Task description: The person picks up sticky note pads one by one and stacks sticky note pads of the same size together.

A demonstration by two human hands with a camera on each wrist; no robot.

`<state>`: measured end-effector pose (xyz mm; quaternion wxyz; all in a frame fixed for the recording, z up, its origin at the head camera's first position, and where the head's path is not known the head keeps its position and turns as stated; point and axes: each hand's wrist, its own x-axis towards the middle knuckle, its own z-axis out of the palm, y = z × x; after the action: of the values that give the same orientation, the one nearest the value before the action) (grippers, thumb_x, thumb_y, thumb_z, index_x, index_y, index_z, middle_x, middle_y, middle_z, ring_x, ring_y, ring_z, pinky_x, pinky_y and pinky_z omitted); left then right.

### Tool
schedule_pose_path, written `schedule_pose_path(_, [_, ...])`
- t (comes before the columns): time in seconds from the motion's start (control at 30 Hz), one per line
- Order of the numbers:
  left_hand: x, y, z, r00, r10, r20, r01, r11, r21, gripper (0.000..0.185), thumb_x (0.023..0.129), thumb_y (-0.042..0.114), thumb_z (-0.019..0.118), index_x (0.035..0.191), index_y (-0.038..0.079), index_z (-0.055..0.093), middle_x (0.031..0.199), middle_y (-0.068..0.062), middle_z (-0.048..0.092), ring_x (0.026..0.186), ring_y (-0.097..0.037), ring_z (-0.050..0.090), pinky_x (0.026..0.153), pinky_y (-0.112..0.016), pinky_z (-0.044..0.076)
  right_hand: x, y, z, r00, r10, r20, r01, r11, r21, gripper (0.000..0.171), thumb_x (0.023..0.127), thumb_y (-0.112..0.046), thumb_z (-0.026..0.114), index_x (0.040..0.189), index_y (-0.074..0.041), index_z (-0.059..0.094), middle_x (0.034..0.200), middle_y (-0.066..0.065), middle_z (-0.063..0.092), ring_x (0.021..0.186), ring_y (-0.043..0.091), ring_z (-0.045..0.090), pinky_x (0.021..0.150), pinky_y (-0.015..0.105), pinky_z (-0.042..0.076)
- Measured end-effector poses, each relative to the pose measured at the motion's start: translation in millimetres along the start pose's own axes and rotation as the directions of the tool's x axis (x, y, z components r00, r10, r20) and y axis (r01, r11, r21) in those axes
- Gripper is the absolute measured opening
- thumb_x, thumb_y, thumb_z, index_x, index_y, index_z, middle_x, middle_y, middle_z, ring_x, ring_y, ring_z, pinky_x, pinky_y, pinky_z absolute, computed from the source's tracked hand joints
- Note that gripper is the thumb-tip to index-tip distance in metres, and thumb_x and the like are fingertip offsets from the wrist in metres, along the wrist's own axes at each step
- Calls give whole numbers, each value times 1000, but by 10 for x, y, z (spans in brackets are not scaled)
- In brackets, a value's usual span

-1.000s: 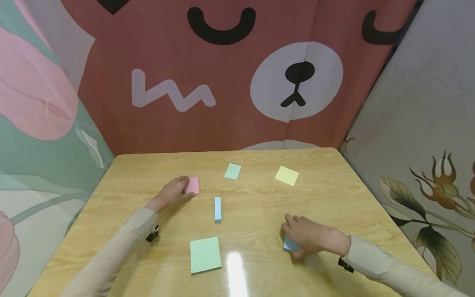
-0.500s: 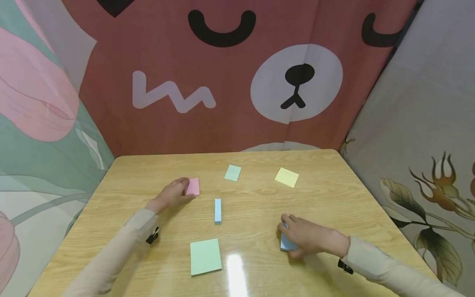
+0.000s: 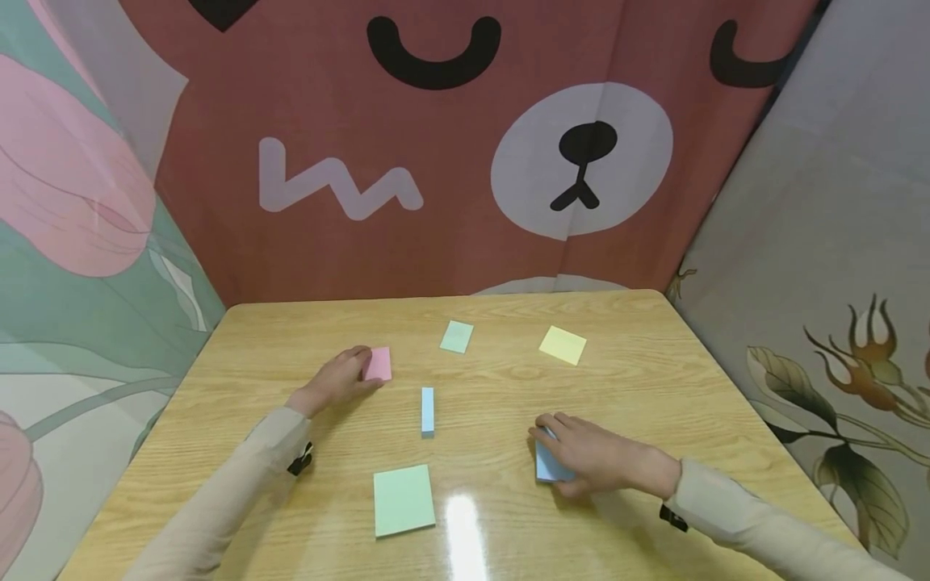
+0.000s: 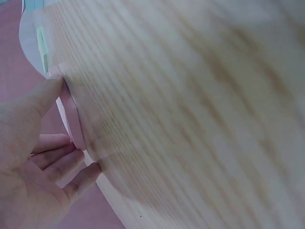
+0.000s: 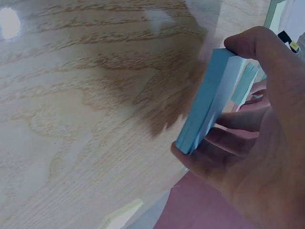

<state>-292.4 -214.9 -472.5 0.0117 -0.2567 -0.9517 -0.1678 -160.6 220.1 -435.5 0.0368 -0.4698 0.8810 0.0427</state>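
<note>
Left hand [image 3: 336, 381]: my fingers curl round the left edge of the pink pad [image 3: 378, 363], thumb on one edge and fingertips on the other in the wrist view; position matches the earlier frames, no shift.
Pink pad: flat on the bench [image 3: 654, 387], far-left of centre.
Large green pad [image 3: 403, 499]: near edge, unmoved.
Blue strip [image 3: 427, 410]: mid-bench between my hands, unmoved.
Small green pad [image 3: 456, 336]: far centre, unmoved.
Right hand [image 3: 592, 461]: I grip the blue pad [image 3: 545, 466] between thumb and curled fingers; it has slid leftward across the bench over the last second.
Blue pad: tipped up on edge in my grasp, near-right of centre.
Yellow pad [image 3: 563, 345]: far right, unmoved.
Judgement: the right hand is gathering its pad; the left waits.
</note>
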Motion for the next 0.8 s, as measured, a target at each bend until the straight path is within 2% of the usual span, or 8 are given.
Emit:
schedule_pose_path(0.23, [2, 2, 4, 1000, 0, -1, 0, 1000, -4, 59, 92, 28, 72, 128, -15, 53, 133, -34, 51, 118, -47, 53, 99, -55, 45, 35, 13, 36, 999, -3, -43, 3, 1000, -4, 83, 85, -43, 71, 143, 8, 41, 136, 19, 49, 120, 29, 52, 101, 42, 46])
schedule_pose_path(0.5, [-8, -1, 12, 999, 21, -29, -21, 1000, 2, 57, 91, 26, 74, 125, -16, 54, 130, -35, 52, 112, -45, 56, 93, -55, 48, 114, 50, 65, 998, -11, -67, 12, 1000, 11, 78, 87, -44, 70, 142, 6, 45, 139, 18, 49, 125, 31, 50, 103, 42, 45])
schedule_pose_path(0.8, [0, 14, -3, 1000, 4, -7, -4, 1000, 10, 59, 93, 28, 71, 128, -16, 54, 133, -34, 51, 118, -46, 53, 98, -55, 45, 190, 51, 36, 996, -13, -92, 15, 1000, 22, 76, 86, -42, 72, 140, 6, 48, 140, 18, 51, 124, 31, 51, 103, 44, 44])
